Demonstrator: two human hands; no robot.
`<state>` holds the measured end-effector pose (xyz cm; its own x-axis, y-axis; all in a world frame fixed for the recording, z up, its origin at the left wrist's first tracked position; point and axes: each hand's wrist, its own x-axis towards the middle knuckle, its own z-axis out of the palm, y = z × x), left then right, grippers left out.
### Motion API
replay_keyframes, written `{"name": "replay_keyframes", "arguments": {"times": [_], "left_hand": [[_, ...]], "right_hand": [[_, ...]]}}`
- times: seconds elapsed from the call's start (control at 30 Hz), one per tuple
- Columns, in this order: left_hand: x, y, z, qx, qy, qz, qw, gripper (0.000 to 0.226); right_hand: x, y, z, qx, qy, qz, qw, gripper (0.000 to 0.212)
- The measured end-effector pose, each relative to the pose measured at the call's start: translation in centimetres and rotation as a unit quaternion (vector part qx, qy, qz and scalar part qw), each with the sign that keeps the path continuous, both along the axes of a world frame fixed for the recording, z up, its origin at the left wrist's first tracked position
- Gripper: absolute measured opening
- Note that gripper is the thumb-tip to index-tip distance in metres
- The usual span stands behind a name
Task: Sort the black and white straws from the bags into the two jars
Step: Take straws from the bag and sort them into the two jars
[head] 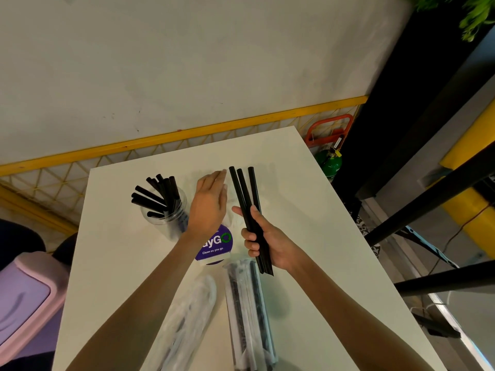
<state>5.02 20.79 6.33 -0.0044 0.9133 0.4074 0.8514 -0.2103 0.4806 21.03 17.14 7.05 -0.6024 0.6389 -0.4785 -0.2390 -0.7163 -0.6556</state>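
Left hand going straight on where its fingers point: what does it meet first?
Probably nothing: the left hand points over bare table toward its far edge. The black straws in the right hand pass just right of that line, depth unclear.

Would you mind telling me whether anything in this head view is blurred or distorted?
Head view: the left hand is smeared at its fingertips; the black straws in the right hand look sharp; the table edges splay under the wide lens.

1. You have one view only: the head camera, looking forward and steeply down onto the white table (308, 210).
2. It sits near; your left hand (209, 202) and right hand (267, 242) fill mid-frame, wall (187, 62) above.
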Motion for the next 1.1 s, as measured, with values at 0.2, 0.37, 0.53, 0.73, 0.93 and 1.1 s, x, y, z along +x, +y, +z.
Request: {"name": "replay_keyframes", "arguments": {"times": [0.2,0.37,0.53,0.73,0.93,1.1], "left_hand": [[0.0,-1.7,2.3,-0.127,-0.338,0.071,0.93,0.033],[-2.4,-3.3,3.0,-0.147,-0.342,0.132,0.919,0.027],[-6.4,-3.1,6.2,-0.095,-0.359,0.173,0.912,0.029],[-12.5,-2.0,10.9,0.111,-0.301,0.194,0.927,0.056],[-13.9,-1.9,11.6,0.185,-0.206,0.168,0.946,0.057],[-13.6,-2.2,7.2,0.136,-0.149,0.126,0.971,0.047]], "right_hand": [[-2.5,-1.1,1.1,0.011,0.006,0.031,0.999,0.035],[-4.6,-2.4,1.0,0.002,-0.023,0.049,0.999,0.043],[-6.2,-3.2,1.4,0.007,-0.031,0.065,0.997,0.031],[-8.3,-3.0,1.6,0.001,-0.038,0.042,0.998,0.032],[-9.7,-2.3,1.1,0.031,-0.041,0.065,0.997,0.035],[-10.5,-1.7,0.7,0.013,-0.042,0.064,0.997,0.038]]}}
